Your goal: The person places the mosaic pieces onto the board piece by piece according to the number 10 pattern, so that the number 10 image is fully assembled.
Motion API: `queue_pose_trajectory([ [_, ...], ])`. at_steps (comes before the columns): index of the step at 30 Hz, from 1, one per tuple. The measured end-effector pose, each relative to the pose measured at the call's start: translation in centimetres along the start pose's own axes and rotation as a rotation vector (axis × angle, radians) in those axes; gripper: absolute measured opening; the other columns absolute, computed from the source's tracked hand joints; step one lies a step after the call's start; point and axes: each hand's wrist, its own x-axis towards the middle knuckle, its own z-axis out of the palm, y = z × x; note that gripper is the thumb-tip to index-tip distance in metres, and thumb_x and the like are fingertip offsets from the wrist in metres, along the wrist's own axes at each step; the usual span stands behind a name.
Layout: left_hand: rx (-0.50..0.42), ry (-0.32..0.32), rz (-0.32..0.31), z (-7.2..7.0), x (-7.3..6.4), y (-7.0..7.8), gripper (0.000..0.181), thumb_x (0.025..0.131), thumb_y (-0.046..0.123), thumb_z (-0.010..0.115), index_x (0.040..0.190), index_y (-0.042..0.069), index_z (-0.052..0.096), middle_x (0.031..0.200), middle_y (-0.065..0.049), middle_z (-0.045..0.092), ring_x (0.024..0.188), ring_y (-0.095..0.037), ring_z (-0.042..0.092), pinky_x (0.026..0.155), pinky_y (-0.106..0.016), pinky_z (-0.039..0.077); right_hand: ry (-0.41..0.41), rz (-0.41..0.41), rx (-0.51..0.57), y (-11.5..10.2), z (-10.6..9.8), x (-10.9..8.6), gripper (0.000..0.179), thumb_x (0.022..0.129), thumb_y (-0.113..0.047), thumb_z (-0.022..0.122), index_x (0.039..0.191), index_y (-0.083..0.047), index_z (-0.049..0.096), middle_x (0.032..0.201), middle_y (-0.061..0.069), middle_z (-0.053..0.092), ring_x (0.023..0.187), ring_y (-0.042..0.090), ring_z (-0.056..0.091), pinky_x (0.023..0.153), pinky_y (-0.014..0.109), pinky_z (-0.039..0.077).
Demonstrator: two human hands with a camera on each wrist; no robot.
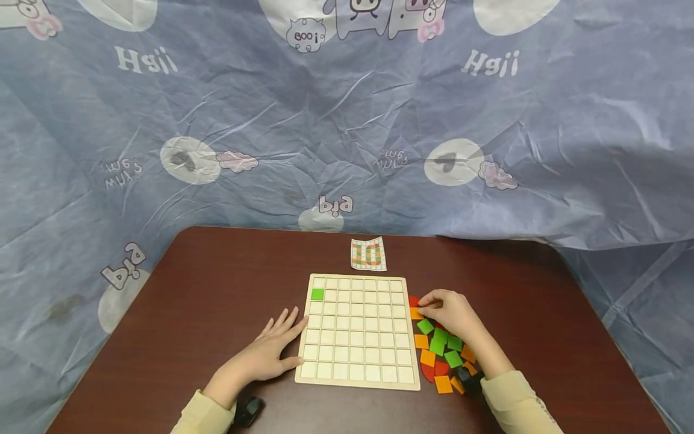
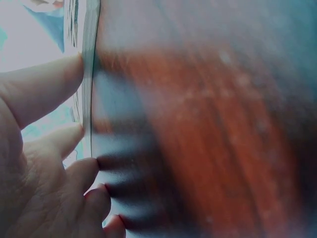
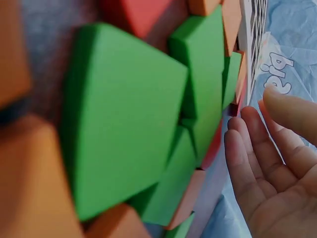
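A pale square grid board (image 1: 358, 386) lies on the table, with one green square tile (image 1: 317, 294) in a cell at its upper left. My left hand (image 1: 268, 352) rests by the board's left edge, fingers spread; the left wrist view shows the thumb (image 2: 44, 89) against the board's side (image 2: 88, 99). At the board's upper right, my right hand (image 1: 450, 310) reaches over the tile pile, fingertips right by an orange tile (image 1: 415, 313) and a red piece (image 1: 414, 301). In the right wrist view its fingers (image 3: 270, 158) are gently bent, with no tile showing between them.
Green tiles (image 1: 438, 342), orange tiles (image 1: 443, 384) and red rounded pieces (image 1: 428, 372) lie loose right of the board, partly under the right forearm. Behind the board lies a small printed pattern card (image 1: 368, 254). A patterned blue cloth (image 1: 347, 120) hangs beyond the brown table (image 1: 244, 265).
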Motion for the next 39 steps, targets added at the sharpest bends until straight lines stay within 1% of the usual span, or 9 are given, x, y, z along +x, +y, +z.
queue_pose_trajectory([
  [5, 0.015, -0.001, -0.001, 0.05, 0.05, -0.10, 0.078, 0.095, 0.034, 0.064, 0.158, 0.012, 0.024, 0.164, -0.020, 0.009, 0.152, -0.042, 0.003, 0.120, -0.064, 0.005, -0.021, -0.021, -0.018, 0.20, 0.19, -0.13, 0.016, 0.085, -0.013, 0.076, 0.100, -0.007, 0.075, 0.098, 0.006, 0.070, 0.088, 0.019, 0.065, 0.078, 0.035, 0.056],
  [9, 0.008, -0.002, 0.001, -0.17, -0.01, -0.04, 0.078, 0.095, 0.034, 0.065, 0.157, 0.010, 0.025, 0.164, -0.021, 0.009, 0.152, -0.043, 0.004, 0.119, -0.064, 0.005, -0.048, -0.031, -0.024, 0.22, 0.39, -0.14, 0.020, 0.083, -0.011, 0.078, 0.102, -0.007, 0.074, 0.102, 0.006, 0.066, 0.093, 0.021, 0.062, 0.081, 0.037, 0.055],
  [12, 0.001, -0.004, 0.002, -0.28, -0.09, 0.01, 0.078, 0.095, 0.034, 0.064, 0.157, 0.009, 0.024, 0.164, -0.021, 0.009, 0.152, -0.043, 0.003, 0.119, -0.065, 0.005, -0.061, -0.024, -0.037, 0.17, 0.49, -0.09, 0.019, 0.082, -0.009, 0.079, 0.100, -0.007, 0.073, 0.100, 0.005, 0.064, 0.092, 0.020, 0.060, 0.080, 0.036, 0.053],
  [16, 0.002, -0.012, -0.003, -0.26, -0.09, -0.08, 0.078, 0.095, 0.035, 0.064, 0.158, 0.010, 0.023, 0.165, -0.020, 0.008, 0.152, -0.042, 0.002, 0.120, -0.064, 0.004, -0.084, -0.021, -0.044, 0.10, 0.56, 0.09, 0.020, 0.082, -0.008, 0.078, 0.101, -0.006, 0.071, 0.097, 0.005, 0.061, 0.089, 0.018, 0.056, 0.077, 0.033, 0.051],
  [22, 0.005, -0.018, 0.000, -0.37, -0.07, -0.18, 0.078, 0.096, 0.035, 0.063, 0.158, 0.010, 0.022, 0.164, -0.021, 0.008, 0.152, -0.043, 0.002, 0.119, -0.064, 0.004, -0.120, 0.029, -0.024, 0.11, 0.73, 0.53, 0.024, 0.082, -0.011, 0.079, 0.103, -0.004, 0.068, 0.094, 0.006, 0.059, 0.084, 0.018, 0.053, 0.074, 0.030, 0.046],
  [27, 0.000, -0.017, 0.004, -0.38, 0.01, -0.20, 0.078, 0.096, 0.035, 0.063, 0.158, 0.010, 0.023, 0.165, -0.020, 0.007, 0.152, -0.043, 0.002, 0.119, -0.064, 0.004, -0.139, 0.031, -0.039, -0.05, 0.57, 0.72, 0.024, 0.081, -0.013, 0.080, 0.097, -0.003, 0.066, 0.088, 0.006, 0.059, 0.079, 0.018, 0.050, 0.069, 0.029, 0.044],
  [33, 0.003, -0.020, -0.003, -0.20, 0.04, -0.32, 0.078, 0.096, 0.034, 0.063, 0.158, 0.012, 0.022, 0.165, -0.019, 0.007, 0.152, -0.041, 0.002, 0.120, -0.063, 0.003, -0.136, 0.033, -0.030, 0.10, 0.45, 0.64, 0.012, 0.084, -0.012, 0.077, 0.090, -0.006, 0.068, 0.085, 0.003, 0.062, 0.076, 0.017, 0.053, 0.067, 0.029, 0.046],
  [36, 0.004, -0.018, -0.004, -0.14, 0.05, -0.40, 0.078, 0.096, 0.034, 0.063, 0.158, 0.012, 0.022, 0.165, -0.019, 0.007, 0.152, -0.041, 0.002, 0.120, -0.063, 0.003, -0.119, 0.022, -0.011, 0.06, 0.21, 0.61, 0.012, 0.086, -0.013, 0.075, 0.092, -0.006, 0.068, 0.087, 0.004, 0.064, 0.077, 0.017, 0.055, 0.069, 0.030, 0.048],
  [39, 0.002, -0.019, -0.005, -0.11, 0.06, -0.45, 0.078, 0.096, 0.034, 0.063, 0.158, 0.013, 0.022, 0.165, -0.019, 0.007, 0.152, -0.040, 0.001, 0.120, -0.062, 0.003, -0.080, 0.009, 0.026, -0.41, -0.14, 0.66, 0.016, 0.087, -0.014, 0.074, 0.097, -0.004, 0.067, 0.093, 0.008, 0.065, 0.081, 0.019, 0.057, 0.071, 0.030, 0.050],
])
